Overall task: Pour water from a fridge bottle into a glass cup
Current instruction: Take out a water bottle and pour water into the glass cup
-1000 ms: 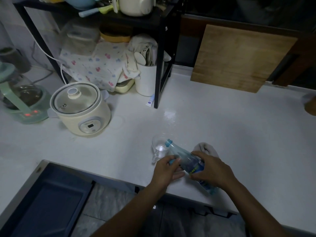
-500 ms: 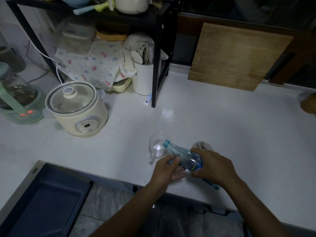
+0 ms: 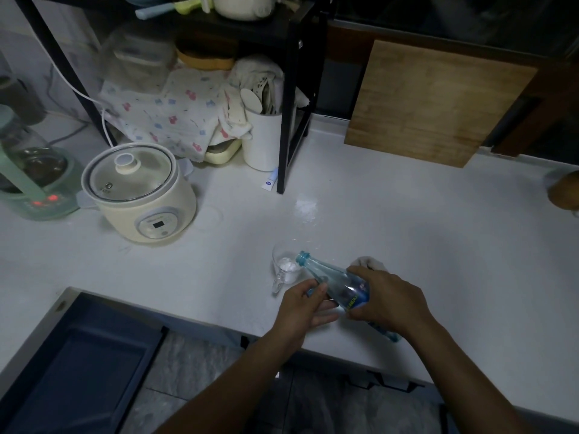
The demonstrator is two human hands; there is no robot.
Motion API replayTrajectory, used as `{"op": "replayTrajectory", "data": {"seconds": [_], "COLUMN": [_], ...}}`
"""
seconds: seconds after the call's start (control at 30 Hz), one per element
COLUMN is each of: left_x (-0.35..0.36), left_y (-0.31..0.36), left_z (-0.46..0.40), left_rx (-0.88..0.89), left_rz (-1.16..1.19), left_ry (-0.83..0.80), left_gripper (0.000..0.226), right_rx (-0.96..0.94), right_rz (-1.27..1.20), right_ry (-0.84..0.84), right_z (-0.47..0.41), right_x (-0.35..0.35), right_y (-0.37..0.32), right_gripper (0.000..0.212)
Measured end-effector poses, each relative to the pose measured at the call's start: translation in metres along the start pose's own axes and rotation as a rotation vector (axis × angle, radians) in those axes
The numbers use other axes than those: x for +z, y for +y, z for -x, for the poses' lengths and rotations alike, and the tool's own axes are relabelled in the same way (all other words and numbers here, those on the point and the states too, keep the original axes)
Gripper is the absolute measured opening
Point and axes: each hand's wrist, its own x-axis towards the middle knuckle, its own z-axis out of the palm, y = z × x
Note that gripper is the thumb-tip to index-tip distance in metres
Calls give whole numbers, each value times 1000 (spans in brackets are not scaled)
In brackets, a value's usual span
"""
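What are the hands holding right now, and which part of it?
The plastic bottle, tilted over the glass cup. Right hand grips its labelled middle; left hand touches its underside near the neck.

From my remote seat I read this as a home kitchen, dimly lit: white countertop (image 3: pixel 391 220) with a cream slow cooker (image 3: pixel 141 195) and a green glass kettle (image 3: pixel 31 180) showing red lights. I note a black shelf rack (image 3: pixel 291 98) holding cloths and a utensil crock (image 3: pixel 261 139), and a wooden cutting board (image 3: pixel 435 101) leaning against the back wall.
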Motion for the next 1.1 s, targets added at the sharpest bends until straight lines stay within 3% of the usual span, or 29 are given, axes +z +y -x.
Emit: {"op": "replayTrajectory", "data": {"seconds": [0.67, 0.9, 1.1], "left_x": [-5, -9, -8], "left_y": [-2, -6, -8], "left_z": [-4, -9, -11], "left_rx": [1, -6, -4], "left_rz": [-16, 19, 37], "left_ry": [-3, 22, 26], "left_gripper": [26, 32, 25], "right_rx": [-45, -30, -39], "right_rz": [41, -22, 18], "right_ry": [16, 26, 35], "right_z": [-7, -7, -10], "right_x": [5, 13, 12], "right_y": [2, 8, 7], "right_gripper": [73, 80, 79]}}
